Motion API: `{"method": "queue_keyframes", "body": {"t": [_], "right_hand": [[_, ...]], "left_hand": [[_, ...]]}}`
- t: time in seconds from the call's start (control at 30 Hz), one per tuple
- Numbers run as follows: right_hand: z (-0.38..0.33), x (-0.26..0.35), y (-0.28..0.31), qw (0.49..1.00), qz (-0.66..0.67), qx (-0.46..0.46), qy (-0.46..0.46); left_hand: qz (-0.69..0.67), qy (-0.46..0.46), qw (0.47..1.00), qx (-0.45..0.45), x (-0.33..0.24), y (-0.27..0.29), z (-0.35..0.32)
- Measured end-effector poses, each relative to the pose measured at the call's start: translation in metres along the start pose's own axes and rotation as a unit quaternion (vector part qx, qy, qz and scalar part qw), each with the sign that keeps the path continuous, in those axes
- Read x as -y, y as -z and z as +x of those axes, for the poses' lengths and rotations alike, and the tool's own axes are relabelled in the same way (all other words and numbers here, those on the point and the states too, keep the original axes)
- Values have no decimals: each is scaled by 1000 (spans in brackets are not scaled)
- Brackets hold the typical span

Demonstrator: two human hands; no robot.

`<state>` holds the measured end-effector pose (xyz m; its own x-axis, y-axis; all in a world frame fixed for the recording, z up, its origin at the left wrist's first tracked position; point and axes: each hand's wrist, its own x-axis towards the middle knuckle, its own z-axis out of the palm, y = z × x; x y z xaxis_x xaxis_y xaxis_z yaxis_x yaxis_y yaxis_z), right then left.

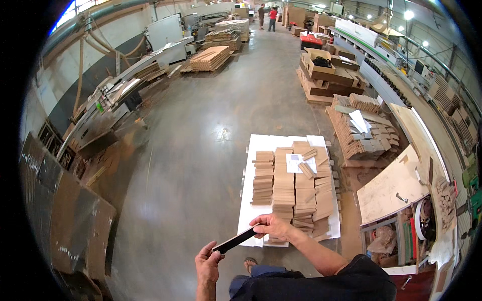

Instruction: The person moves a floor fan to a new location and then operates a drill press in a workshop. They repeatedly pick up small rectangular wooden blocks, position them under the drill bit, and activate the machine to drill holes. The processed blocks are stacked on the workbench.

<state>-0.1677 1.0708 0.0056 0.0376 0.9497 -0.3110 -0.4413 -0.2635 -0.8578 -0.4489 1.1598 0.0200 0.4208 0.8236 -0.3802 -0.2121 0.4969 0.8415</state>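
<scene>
A narrow flat strip (235,241), dark on its broad face with a pale long edge, is held level with a slight tilt in front of me. My left hand (207,258) pinches its lower left end between thumb and fingers. At the upper right end, my right hand (273,227) grips it the same way. Just beyond my right hand lies a pallet load of stacked wooden strips (283,193) in several columns on a white sheet (248,220). Papers (296,161) and a few loose wood pieces rest on top of that load.
To the right stands a workbench (394,188) with cluttered shelves. Behind it sits another pallet of wood pieces (364,130), then stacked cardboard boxes (326,70). A long machine (371,42) lines the right side. Boards (211,57) are piled far left; two people (267,17) stand far off.
</scene>
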Motion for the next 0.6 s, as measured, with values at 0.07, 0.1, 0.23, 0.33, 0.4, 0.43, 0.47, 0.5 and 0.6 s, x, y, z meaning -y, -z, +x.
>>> {"method": "queue_keyframes", "body": {"t": [0.07,0.1,0.23,0.33,0.4,0.43,0.47,0.5,0.6], "right_hand": [[38,27,-3,999,-32,-24,-6],[59,35,-2,999,-41,-31,5],[155,39,14,995,-53,-80,40],[237,55,32,976,-150,-110,111],[296,80,43,980,-127,-120,98],[327,92,50,982,-99,-129,98],[359,102,57,982,-70,-149,93],[391,113,64,981,-43,-168,90],[469,161,92,975,25,-196,98]], "left_hand": [[-7,22,999,39,-24,4,50],[-8,34,997,62,-34,8,77],[-109,170,966,161,-52,19,191],[-99,297,939,145,-91,11,275],[-110,324,918,200,-97,36,363],[-112,340,904,232,-109,41,407],[-61,326,920,207,-119,46,447],[-2,300,929,215,-143,33,487],[136,203,941,232,-225,-38,579]]}}
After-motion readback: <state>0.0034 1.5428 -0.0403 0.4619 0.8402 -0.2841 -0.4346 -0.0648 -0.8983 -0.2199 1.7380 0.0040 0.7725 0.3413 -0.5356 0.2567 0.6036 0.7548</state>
